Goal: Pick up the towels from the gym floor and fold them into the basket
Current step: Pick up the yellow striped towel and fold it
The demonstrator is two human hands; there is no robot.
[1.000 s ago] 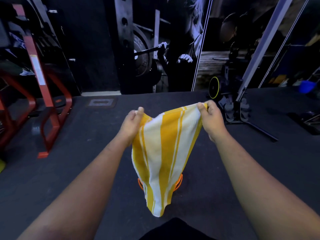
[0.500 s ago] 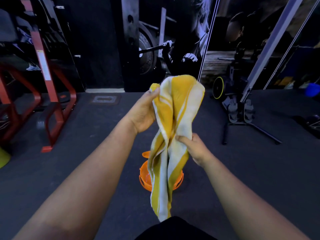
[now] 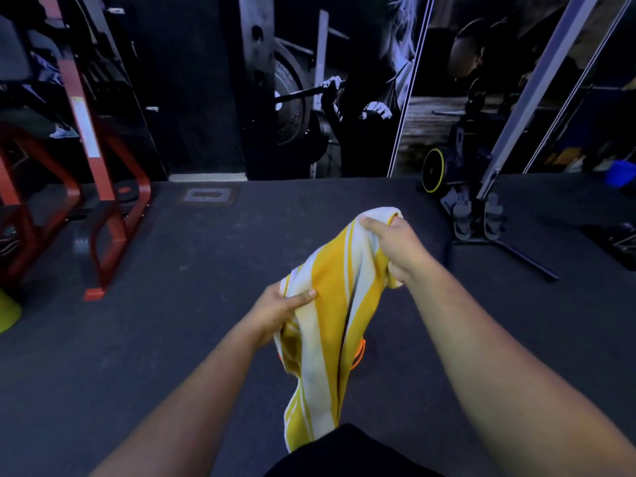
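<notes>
A yellow and white striped towel (image 3: pixel 330 321) hangs in the air in front of me, doubled lengthwise. My right hand (image 3: pixel 395 246) grips its upper end, farther from me. My left hand (image 3: pixel 278 308) pinches its left edge lower down, thumb on top of the cloth. The towel's loose lower end drops toward my dark clothing at the bottom of the view. An orange basket (image 3: pixel 359 354) stands on the floor below the towel; only a sliver of its rim shows to the right of the cloth.
Dark rubber gym floor (image 3: pixel 172 339) spreads all around. A red steel rack (image 3: pixel 103 208) stands at the left, a yellow cone (image 3: pixel 8 311) at the far left edge. A cable machine base (image 3: pixel 481 218) with a black leg sits at the right. A wall mural fills the back.
My left hand dropped from the towel's top to its left edge lower down. My right hand rose from the middle to hold the upper end. The towel now covers most of the basket.
</notes>
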